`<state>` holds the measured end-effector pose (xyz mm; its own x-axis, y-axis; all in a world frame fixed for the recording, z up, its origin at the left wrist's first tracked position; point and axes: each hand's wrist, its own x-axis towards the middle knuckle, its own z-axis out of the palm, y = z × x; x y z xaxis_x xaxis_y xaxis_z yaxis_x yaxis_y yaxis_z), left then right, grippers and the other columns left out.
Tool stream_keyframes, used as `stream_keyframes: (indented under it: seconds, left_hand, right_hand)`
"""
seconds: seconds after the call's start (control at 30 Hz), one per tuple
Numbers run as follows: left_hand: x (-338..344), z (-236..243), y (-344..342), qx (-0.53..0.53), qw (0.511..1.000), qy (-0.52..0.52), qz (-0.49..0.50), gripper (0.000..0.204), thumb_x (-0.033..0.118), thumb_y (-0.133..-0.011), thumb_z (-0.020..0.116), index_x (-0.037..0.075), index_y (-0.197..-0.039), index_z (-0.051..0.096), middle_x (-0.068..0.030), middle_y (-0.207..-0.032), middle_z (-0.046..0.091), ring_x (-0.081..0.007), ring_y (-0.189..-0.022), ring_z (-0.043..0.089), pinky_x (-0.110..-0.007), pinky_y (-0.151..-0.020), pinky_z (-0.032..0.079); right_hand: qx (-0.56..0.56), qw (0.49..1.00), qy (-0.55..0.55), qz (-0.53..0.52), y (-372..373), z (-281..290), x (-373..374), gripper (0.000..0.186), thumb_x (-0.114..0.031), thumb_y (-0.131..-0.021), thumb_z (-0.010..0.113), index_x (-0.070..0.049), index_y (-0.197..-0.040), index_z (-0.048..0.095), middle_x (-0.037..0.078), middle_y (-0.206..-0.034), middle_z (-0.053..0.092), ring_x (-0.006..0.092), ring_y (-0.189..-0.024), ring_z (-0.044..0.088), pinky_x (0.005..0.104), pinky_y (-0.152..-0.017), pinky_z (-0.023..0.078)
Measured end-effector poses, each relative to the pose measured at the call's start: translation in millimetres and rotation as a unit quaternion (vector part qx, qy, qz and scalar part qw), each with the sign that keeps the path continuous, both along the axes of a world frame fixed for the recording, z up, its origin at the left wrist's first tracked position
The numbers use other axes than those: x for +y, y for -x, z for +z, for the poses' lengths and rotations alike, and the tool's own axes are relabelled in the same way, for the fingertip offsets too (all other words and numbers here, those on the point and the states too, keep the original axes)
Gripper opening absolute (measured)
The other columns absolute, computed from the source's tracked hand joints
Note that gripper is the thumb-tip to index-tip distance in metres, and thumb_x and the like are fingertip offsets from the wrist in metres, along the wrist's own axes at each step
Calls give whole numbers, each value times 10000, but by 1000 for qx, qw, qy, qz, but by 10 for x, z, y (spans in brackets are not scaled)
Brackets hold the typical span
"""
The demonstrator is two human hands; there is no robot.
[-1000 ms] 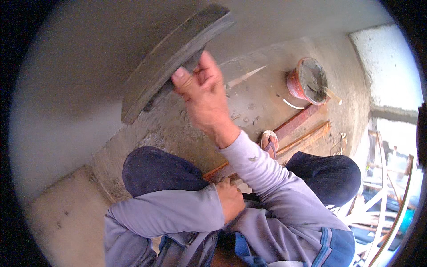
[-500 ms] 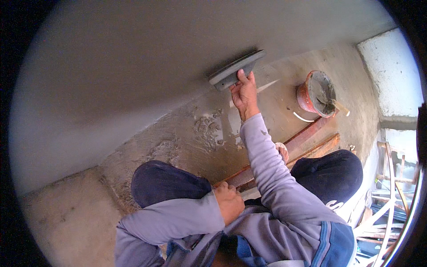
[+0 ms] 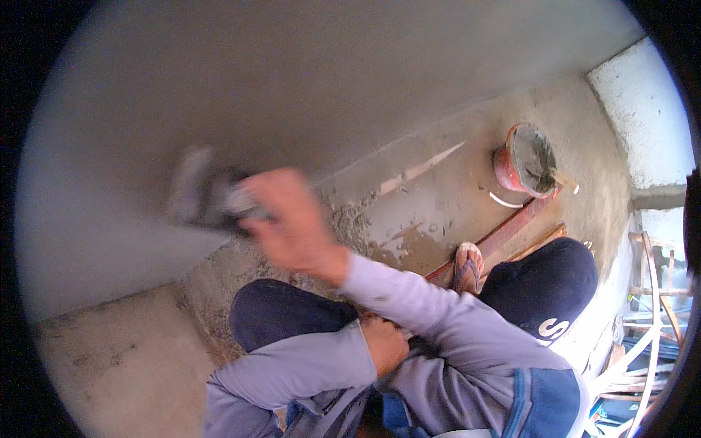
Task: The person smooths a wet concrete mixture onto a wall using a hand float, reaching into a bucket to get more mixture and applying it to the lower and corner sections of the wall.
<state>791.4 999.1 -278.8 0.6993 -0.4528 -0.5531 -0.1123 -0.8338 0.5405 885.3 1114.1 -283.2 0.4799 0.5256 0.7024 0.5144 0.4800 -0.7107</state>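
My right hand grips the handle of a grey plastering float, both smeared by motion. The float is at the smooth grey plastered wall, low on its left part; the blur hides whether its whole face touches. Beneath my right forearm, my left hand rests closed beside my left knee. Its fingers curl inward, so anything inside them is hidden.
A red bucket of grey mortar, with a tool handle jutting out, stands on the floor at right. Reddish planks lie by my sandalled foot. Wet mortar lumps line the wall's base. Timber scraps are piled at far right.
My right hand has swept the float leftward and down along the wall, from near the bucket side to the left part. My left hand has stayed closed by the knee.
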Motion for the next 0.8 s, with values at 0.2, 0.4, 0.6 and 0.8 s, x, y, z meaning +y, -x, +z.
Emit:
stream_keyframes:
  seconds: [0.2,0.4,0.6,0.8]
  left_hand:
    - [-5,-19,24,-138,990,27,-12,184,197,-785,507,72,-823,637,-108,-804,617,-276,-814,610,-405,-710,495]
    - [-26,33,84,-128,992,-7,7,189,209,-782,509,83,-835,639,-99,-809,614,-277,-811,606,-408,-710,493]
    - [-15,31,68,-137,990,-12,-14,200,225,-777,510,98,-852,645,-108,-813,613,-270,-828,603,-404,-708,493]
    - [-21,-195,-105,-167,986,8,1,191,226,-769,513,103,-807,655,-103,-799,616,-263,-804,605,-413,-717,486]
  right_hand:
    - [92,949,-55,-297,-1864,-117,-447,395,-205,-820,642,24,-1111,503,111,-1044,540,198,-963,504,320,-864,396]
    - [81,962,-61,-255,-1760,202,-69,461,-219,-773,693,46,-1108,519,135,-1016,570,230,-919,542,336,-822,430]
    - [-202,978,14,-40,-267,-23,241,486,-2,-566,615,-25,-1049,573,175,-991,579,347,-889,552,420,-748,447]
    - [-92,964,-3,-248,-1164,-54,-336,421,-7,-641,635,-24,-1052,548,150,-1005,546,317,-939,516,377,-824,411]
